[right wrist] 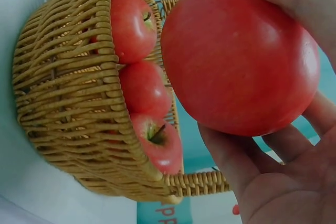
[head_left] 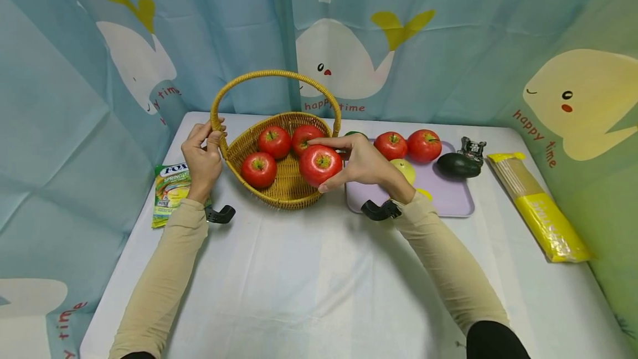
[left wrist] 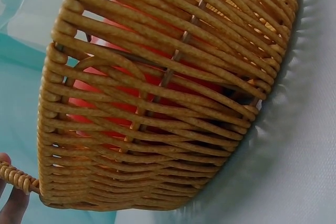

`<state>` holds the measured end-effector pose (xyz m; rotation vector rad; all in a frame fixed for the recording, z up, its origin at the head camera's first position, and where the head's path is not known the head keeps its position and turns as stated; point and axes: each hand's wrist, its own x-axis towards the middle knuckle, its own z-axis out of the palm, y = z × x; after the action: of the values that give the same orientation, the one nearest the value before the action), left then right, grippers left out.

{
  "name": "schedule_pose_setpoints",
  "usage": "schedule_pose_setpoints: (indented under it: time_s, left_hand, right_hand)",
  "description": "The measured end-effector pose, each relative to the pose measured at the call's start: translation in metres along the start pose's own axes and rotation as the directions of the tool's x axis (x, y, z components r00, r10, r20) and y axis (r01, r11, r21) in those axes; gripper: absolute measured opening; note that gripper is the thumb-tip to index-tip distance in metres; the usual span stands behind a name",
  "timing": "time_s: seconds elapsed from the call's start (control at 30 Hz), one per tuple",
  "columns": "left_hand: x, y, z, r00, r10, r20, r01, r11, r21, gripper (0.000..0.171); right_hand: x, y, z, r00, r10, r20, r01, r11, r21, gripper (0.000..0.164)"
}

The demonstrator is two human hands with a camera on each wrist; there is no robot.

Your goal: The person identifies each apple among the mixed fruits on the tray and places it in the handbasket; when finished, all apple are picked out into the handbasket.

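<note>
A wicker basket (head_left: pixel 286 195) with a tall arched handle stands at the back of the table, with three red apples (head_left: pixel 258 170) inside. My left hand (head_left: pixel 203 160) grips the lower left end of its handle; in the left wrist view the fingers (left wrist: pixel 14 205) curl round the handle's base. My right hand (head_left: pixel 366 162) holds another red apple (head_left: pixel 320 165) over the right side of the basket, between thumb and fingers. In the right wrist view this held apple (right wrist: pixel 239 56) is above the rim, apart from the apples within the basket (right wrist: pixel 68 87).
Right of the basket, a lilac tray (head_left: pixel 461 198) bears two red apples (head_left: pixel 423 145), a yellow-green fruit (head_left: pixel 404 170) and a dark green avocado-like item (head_left: pixel 457 165). A yellow pasta packet (head_left: pixel 543 209) lies at far right, a green FOX'S packet (head_left: pixel 169 190) at left. Curtains surround the table.
</note>
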<state>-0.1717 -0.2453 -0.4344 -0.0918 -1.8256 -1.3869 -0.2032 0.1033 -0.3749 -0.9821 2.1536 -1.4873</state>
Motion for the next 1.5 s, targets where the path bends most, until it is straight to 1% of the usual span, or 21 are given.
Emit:
schedule_pose_setpoints:
  time_s: [0.23,0.4,0.5,0.6,0.73,0.87,1.0,1.1,1.23,1.3,1.37,1.5]
  left_hand:
    - [0.000,0.024,0.002,1.000,0.017,-0.003,-0.017,0.999,-0.028,0.020]
    - [0.000,0.026,0.002,1.000,0.001,-0.003,-0.001,1.000,-0.008,0.020]
    - [0.000,0.026,0.001,1.000,-0.009,0.003,0.009,1.000,-0.003,0.021]
    - [0.000,0.029,0.000,1.000,-0.009,0.016,0.009,1.000,-0.005,0.021]
    - [0.000,0.031,0.000,1.000,-0.004,0.023,0.004,1.000,-0.010,0.022]
    - [0.000,0.028,0.000,1.000,-0.007,0.015,0.007,1.000,-0.018,0.021]
    - [0.000,0.022,0.001,1.000,-0.009,0.011,0.009,1.000,-0.006,0.022]
    - [0.000,0.020,0.001,1.000,-0.007,0.007,0.007,1.000,-0.002,0.021]
    - [0.000,0.023,0.002,1.000,0.004,0.005,-0.003,1.000,-0.020,0.020]
    - [0.001,0.022,0.001,1.000,0.006,0.004,-0.006,1.000,-0.029,0.020]
    - [0.001,0.015,0.001,1.000,0.012,0.008,-0.012,1.000,-0.028,0.020]
    - [0.002,0.000,-0.002,1.000,0.004,0.016,-0.004,1.000,-0.019,0.021]
  right_hand:
    - [0.013,0.001,0.005,1.000,0.010,0.010,-0.009,0.998,-0.061,0.081]
    - [0.020,0.001,0.008,0.999,0.037,0.026,-0.036,0.997,-0.063,0.080]
    - [0.024,0.003,0.010,0.999,0.036,0.041,-0.034,0.998,-0.051,0.081]
    - [0.027,0.005,0.012,0.998,0.027,0.063,-0.024,0.999,-0.043,0.081]
    - [0.031,0.005,0.015,0.996,0.056,0.070,-0.052,0.997,-0.058,0.081]
    - [0.035,0.005,0.018,0.993,0.101,0.062,-0.096,0.992,-0.085,0.081]
    - [0.040,0.007,0.021,0.990,0.130,0.063,-0.124,0.988,-0.094,0.081]
    - [0.043,0.008,0.022,0.987,0.143,0.073,-0.137,0.987,-0.087,0.081]
    - [0.047,0.010,0.023,0.984,0.149,0.097,-0.142,0.987,-0.079,0.081]
    - [0.049,0.010,0.023,0.982,0.151,0.112,-0.143,0.987,-0.074,0.082]
    - [0.050,0.010,0.024,0.979,0.160,0.126,-0.151,0.986,-0.073,0.083]
    - [0.054,0.009,0.024,0.967,0.194,0.164,-0.182,0.980,-0.086,0.084]
